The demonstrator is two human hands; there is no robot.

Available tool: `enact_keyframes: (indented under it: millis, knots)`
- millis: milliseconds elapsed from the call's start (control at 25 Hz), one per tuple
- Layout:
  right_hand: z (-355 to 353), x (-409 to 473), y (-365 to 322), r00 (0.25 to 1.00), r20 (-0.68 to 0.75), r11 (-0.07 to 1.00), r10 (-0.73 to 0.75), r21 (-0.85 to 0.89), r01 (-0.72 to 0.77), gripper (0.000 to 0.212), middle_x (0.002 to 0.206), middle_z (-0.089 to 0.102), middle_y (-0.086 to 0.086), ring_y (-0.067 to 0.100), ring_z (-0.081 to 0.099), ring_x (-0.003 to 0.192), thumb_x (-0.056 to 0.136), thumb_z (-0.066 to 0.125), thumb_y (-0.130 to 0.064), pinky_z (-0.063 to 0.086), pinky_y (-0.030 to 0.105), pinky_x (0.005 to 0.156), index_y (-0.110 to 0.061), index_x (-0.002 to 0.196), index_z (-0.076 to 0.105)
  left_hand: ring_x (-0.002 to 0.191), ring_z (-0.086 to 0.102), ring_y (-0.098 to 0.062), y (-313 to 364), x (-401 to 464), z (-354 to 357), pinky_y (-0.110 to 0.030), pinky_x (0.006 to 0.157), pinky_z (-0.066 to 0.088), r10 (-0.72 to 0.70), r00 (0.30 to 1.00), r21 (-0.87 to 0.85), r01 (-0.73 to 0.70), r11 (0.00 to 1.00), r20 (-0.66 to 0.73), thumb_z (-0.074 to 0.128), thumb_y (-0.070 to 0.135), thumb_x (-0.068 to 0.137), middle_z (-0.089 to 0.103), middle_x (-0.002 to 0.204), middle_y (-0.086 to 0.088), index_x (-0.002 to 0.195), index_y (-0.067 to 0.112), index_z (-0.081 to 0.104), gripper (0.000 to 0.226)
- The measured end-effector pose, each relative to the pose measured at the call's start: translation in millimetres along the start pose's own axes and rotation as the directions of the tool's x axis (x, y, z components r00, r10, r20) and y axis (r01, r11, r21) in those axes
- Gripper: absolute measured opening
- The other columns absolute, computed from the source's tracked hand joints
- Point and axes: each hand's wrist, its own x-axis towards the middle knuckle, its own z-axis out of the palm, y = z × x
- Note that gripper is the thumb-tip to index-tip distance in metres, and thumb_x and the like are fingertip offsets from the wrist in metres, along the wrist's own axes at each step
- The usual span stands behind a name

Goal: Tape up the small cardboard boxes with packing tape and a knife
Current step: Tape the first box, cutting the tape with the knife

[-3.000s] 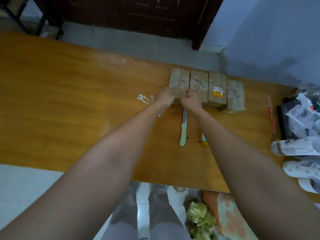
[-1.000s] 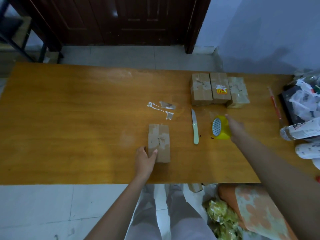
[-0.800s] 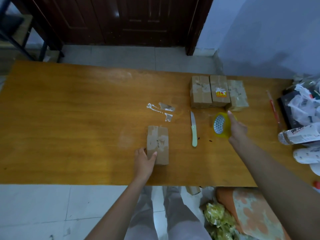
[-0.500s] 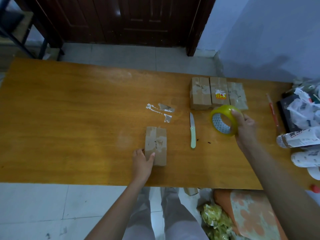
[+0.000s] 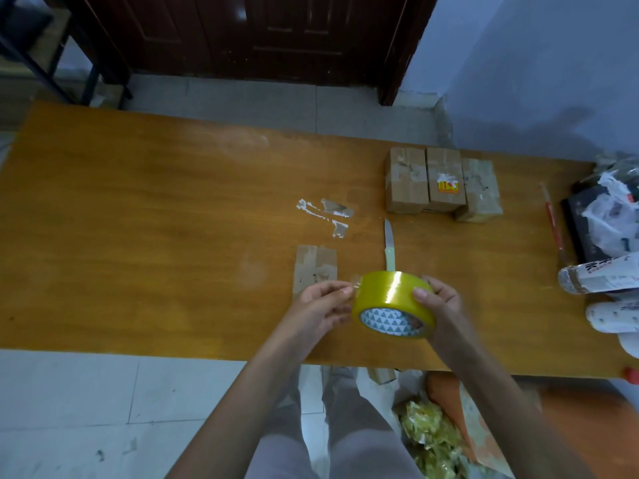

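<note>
- Roll of packing tape [image 5: 394,302]: yellow-tinted, with a white triangle-patterned core facing the camera. It is held off the wooden table [image 5: 138,236] between both hands, above the near edge.
- Right hand [image 5: 441,305]: fingers curl around the right side of the roll, with the thumb pressed on its outer face. This hand grips the roll.
- Left hand [image 5: 320,307]: thumb and forefinger are pressed together at the roll's upper left edge, pinching what appears to be the loose tape end [image 5: 355,281]. The remaining fingers are curled beneath.
- Single cardboard box [image 5: 314,267]: lies flat on the table just beyond the left hand, its near end hidden by that hand. Strips of old tape show on its top.
- Knife [image 5: 389,247]: pale green handle, blade pointing away from the person. It lies on the table between the single box and the far group, its handle end hidden behind the roll.
- Three cardboard boxes [image 5: 442,184]: stand side by side, touching, near the far right of the table. The middle one carries a yellow-and-red label.
- Scraps of torn tape [image 5: 326,216]: stuck to the tabletop, just beyond the single box.
- Red stick-like item [image 5: 553,219] and a pile of bags and wrapped rolls [image 5: 608,243]: occupy the table's right end, well apart from the hands.
</note>
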Motion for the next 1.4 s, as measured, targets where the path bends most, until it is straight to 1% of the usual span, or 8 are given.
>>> enact_keyframes:
  millis: [240, 400, 560, 720, 840, 1080, 1280, 1400]
  knots:
    - [4.3, 2.2, 2.3, 0.999, 0.040, 0.994, -0.016, -0.111, 0.021, 0.033, 0.067, 0.059, -0.004, 0.015, 0.062, 0.061, 0.061, 0.082, -0.051, 0.052, 0.027, 0.052, -0.026, 0.068, 0.061, 0.092, 0.064, -0.021, 11.6, -10.8, -12.9, -0.039, 0.091, 0.051, 0.071, 0.997, 0.076, -0.073, 0.994, 0.029, 0.075, 0.029, 0.071, 0.070, 0.097, -0.009, 0.104, 0.006, 0.069, 0.040]
    - [10.1, 0.0, 2.3, 0.997, 0.068, 0.990, -0.042, -0.128, 0.050, 0.027, 0.062, 0.056, -0.006, 0.012, 0.059, 0.057, 0.065, 0.078, -0.044, 0.049, 0.024, 0.049, -0.026, 0.063, 0.058, 0.105, 0.065, -0.025, 10.2, -10.7, -15.4, -0.042, 0.094, 0.053, 0.093, 0.991, 0.143, -0.106, 0.984, 0.092, 0.070, 0.029, 0.081, 0.070, 0.115, -0.004, 0.111, 0.020, 0.070, 0.031]
    - [14.5, -2.8, -2.4, 0.994, 0.095, 0.990, -0.057, -0.125, 0.069, 0.022, 0.060, 0.056, -0.007, 0.010, 0.058, 0.055, 0.067, 0.074, -0.040, 0.048, 0.021, 0.048, -0.027, 0.061, 0.058, 0.096, 0.061, -0.019, 9.0, -13.0, -24.1, -0.028, 0.080, 0.054, 0.116, 0.982, 0.113, -0.134, 0.984, 0.151, 0.065, 0.027, 0.087, 0.069, 0.105, -0.001, 0.104, 0.024, 0.074, 0.020]
    - [19.0, -4.5, -5.5, 0.991, 0.115, 0.991, -0.064, -0.113, 0.077, 0.022, 0.058, 0.054, -0.007, 0.009, 0.055, 0.052, 0.067, 0.074, -0.039, 0.046, 0.020, 0.047, -0.028, 0.059, 0.057, 0.115, 0.060, -0.026, 14.9, -13.4, -32.1, -0.047, 0.097, 0.049, 0.211, 0.961, 0.269, -0.254, 0.929, 0.178, 0.059, 0.014, 0.089, 0.066, 0.123, 0.005, 0.098, 0.025, 0.073, 0.020]
    - [21.3, -6.2, -7.3, 0.988, 0.138, 0.991, -0.065, -0.109, 0.080, 0.023, 0.058, 0.053, -0.007, 0.009, 0.054, 0.051, 0.067, 0.074, -0.038, 0.045, 0.019, 0.047, -0.027, 0.059, 0.056, 0.112, 0.062, -0.023, 25.0, -14.6, -31.0, -0.047, 0.097, 0.051, 0.257, 0.943, 0.378, -0.321, 0.868, 0.209, 0.066, 0.011, 0.088, 0.068, 0.117, 0.007, 0.087, 0.026, 0.071, 0.016]
    - [22.3, -9.6, -14.5, 0.981, 0.182, 0.972, -0.068, -0.210, 0.106, 0.023, 0.056, 0.054, -0.007, 0.005, 0.053, 0.052, 0.068, 0.073, -0.041, 0.043, 0.016, 0.048, -0.027, 0.059, 0.056, 0.103, 0.059, 0.002, 51.5, -17.2, -31.2, -0.015, 0.086, 0.047, 0.336, 0.880, 0.721, -0.469, 0.510, 0.335, 0.068, 0.008, 0.086, 0.067, 0.105, 0.015, 0.085, 0.018, 0.070, 0.010]
    - [27.2, -7.3, -28.6, 0.966, 0.225, 0.938, -0.130, -0.288, 0.193, 0.022, 0.057, 0.055, -0.008, 0.004, 0.053, 0.052, 0.072, 0.069, -0.042, 0.043, 0.015, 0.049, -0.029, 0.060, 0.057, 0.112, 0.051, 0.002, 70.8, -26.2, -29.1, -0.018, 0.096, 0.039, 0.320, 0.850, 0.821, -0.505, 0.267, 0.419, 0.067, 0.011, 0.088, 0.064, 0.108, 0.014, 0.085, 0.024, 0.064, 0.013]
    - [25.1, -5.9, -35.6, 0.968, 0.187, 0.934, -0.169, -0.283, 0.218, 0.024, 0.055, 0.055, -0.007, 0.003, 0.054, 0.050, 0.071, 0.068, -0.041, 0.043, 0.015, 0.047, -0.026, 0.059, 0.055, 0.109, 0.053, 0.000, 78.5, -35.9, -29.8, -0.021, 0.093, 0.042, 0.289, 0.862, 0.838, -0.487, 0.246, 0.416, 0.064, 0.014, 0.090, 0.064, 0.107, 0.012, 0.086, 0.022, 0.064, 0.009]
